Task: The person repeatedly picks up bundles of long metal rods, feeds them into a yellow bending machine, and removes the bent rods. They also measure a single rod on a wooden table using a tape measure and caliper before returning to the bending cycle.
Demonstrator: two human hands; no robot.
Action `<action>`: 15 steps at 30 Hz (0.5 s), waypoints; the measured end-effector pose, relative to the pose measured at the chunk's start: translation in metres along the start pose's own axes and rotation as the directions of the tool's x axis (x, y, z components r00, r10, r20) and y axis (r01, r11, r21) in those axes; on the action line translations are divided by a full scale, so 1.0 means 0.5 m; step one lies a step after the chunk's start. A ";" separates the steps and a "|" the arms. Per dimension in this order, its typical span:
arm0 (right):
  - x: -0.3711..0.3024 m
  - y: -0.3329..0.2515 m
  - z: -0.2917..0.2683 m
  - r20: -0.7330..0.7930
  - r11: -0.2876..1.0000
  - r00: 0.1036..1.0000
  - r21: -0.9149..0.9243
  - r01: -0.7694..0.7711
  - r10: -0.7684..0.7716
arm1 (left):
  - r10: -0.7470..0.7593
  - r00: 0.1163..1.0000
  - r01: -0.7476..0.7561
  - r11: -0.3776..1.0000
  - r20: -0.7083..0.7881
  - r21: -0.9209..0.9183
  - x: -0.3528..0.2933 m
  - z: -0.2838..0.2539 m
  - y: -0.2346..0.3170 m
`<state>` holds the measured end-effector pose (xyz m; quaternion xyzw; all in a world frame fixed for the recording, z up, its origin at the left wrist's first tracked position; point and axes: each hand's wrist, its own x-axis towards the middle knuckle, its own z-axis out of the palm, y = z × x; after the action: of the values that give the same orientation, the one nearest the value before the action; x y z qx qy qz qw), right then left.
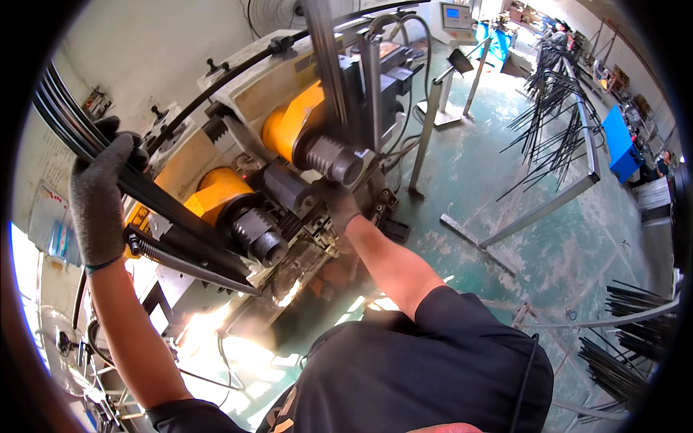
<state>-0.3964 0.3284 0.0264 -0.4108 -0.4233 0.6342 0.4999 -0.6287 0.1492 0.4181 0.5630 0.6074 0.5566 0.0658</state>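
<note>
Left hand: grey-gloved, toward nine to ten o'clock point(105, 184), its fingers wrapped round the dark rods.
Dark rods: a long bundle point(159, 197) slanting from ten o'clock down toward the centre, passing in front of the machine point(249, 79).
Right hand: dark-gloved, near the clock's centre point(336, 203), just below the upper ridged cylinder point(336, 162); whether it grasps anything, I cannot tell.
Dark block: left of that hand point(289, 187), between the two cylinders.
Lower ridged cylinder: toward nine o'clock point(258, 236), its end facing the person.
Yellow housings: one point(294, 124) toward eleven o'clock, another point(216, 191) toward nine to ten, each behind a cylinder.
Control box: with a small lit screen, toward one o'clock point(456, 16).
Rack: metal frame at two to three o'clock point(541, 208), thin black rods point(548, 108) heaped across it.
Floor: worn green point(462, 184).
</note>
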 end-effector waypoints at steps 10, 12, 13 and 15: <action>0.038 0.076 -0.028 0.177 0.931 0.951 -0.225 0.289 -0.252 | -0.080 0.977 0.074 0.997 0.198 0.035 -0.010 -0.063 -0.039; 0.023 0.049 -0.026 0.180 0.981 0.972 -0.096 0.168 -0.149 | -0.076 0.977 0.070 0.997 0.199 0.038 -0.010 -0.061 -0.038; 0.019 0.043 -0.021 0.188 0.972 0.969 -0.135 0.190 -0.163 | -0.060 0.978 0.051 0.998 0.199 0.046 -0.010 -0.068 -0.040; 0.016 0.029 -0.016 0.205 0.949 0.959 -0.209 0.237 -0.195 | -0.075 0.979 0.066 0.996 0.189 0.056 -0.017 -0.070 -0.035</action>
<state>-0.3945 0.3352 0.0093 -0.3575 -0.5808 0.5565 0.4745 -0.6610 0.1261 0.4131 0.5935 0.6312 0.4821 0.1296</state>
